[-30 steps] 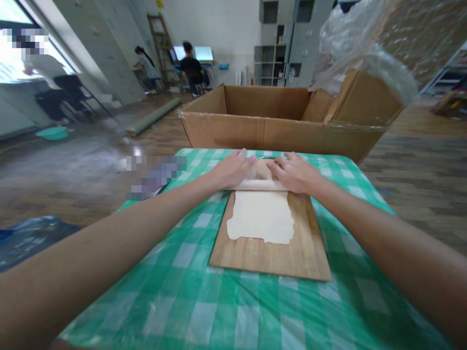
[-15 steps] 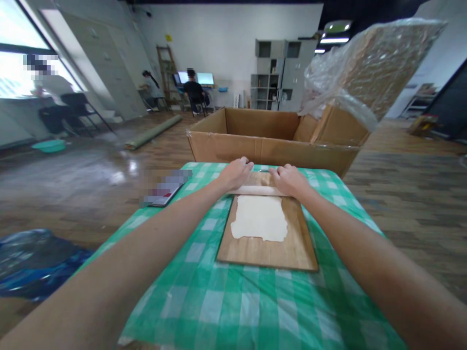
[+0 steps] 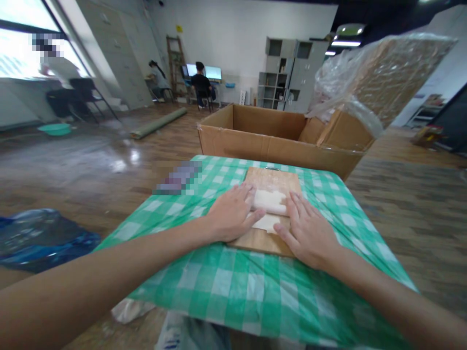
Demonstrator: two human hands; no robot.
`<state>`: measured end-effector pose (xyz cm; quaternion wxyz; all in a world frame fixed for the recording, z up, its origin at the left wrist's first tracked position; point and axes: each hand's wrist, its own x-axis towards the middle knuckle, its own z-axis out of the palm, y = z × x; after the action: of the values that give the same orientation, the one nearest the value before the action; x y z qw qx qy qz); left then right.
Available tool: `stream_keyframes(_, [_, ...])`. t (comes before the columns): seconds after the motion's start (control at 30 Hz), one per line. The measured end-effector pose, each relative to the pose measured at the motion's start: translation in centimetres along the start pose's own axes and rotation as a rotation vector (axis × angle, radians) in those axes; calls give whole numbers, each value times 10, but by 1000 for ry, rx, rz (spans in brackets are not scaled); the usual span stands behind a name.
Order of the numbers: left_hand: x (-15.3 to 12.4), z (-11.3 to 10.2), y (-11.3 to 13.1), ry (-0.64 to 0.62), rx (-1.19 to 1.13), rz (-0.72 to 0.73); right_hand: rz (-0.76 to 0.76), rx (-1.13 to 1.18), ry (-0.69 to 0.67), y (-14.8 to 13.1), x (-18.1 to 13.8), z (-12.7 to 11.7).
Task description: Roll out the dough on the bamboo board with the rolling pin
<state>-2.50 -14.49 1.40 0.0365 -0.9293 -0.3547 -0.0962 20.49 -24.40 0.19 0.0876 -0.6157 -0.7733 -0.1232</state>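
Note:
A wooden board (image 3: 274, 181) lies on a table with a green-and-white checked cloth (image 3: 233, 287). Across the board's near half lies a pale roll (image 3: 270, 201), either a rolling pin or dough wound on one; I cannot tell which. A flat strip of white dough (image 3: 267, 222) shows just in front of it. My left hand (image 3: 232, 214) lies flat on the roll's left end, fingers stretched out. My right hand (image 3: 309, 232) rests flat on its right end, fingers also stretched out. Neither hand grips anything.
A large open cardboard box (image 3: 270, 143) stands behind the table, with a plastic-wrapped bundle (image 3: 379, 78) leaning out of its right side. A blue plastic bag (image 3: 40, 240) lies on the floor at left. People sit at desks far back; another person stands by the left window.
Both hands have drawn the pale roll from the board's far end toward me over the dough sheet. Most of the flat dough is now hidden. The view has tilted slightly.

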Motion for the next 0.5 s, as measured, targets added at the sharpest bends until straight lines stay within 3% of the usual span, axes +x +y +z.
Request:
stream_keyframes(0.23, [-53, -14, 20, -59, 1, 82, -85, 95, 36, -19, -54, -16])
stream_keyframes(0.5, [-86, -17, 31, -48, -46, 104, -168, 126, 49, -25, -83, -17])
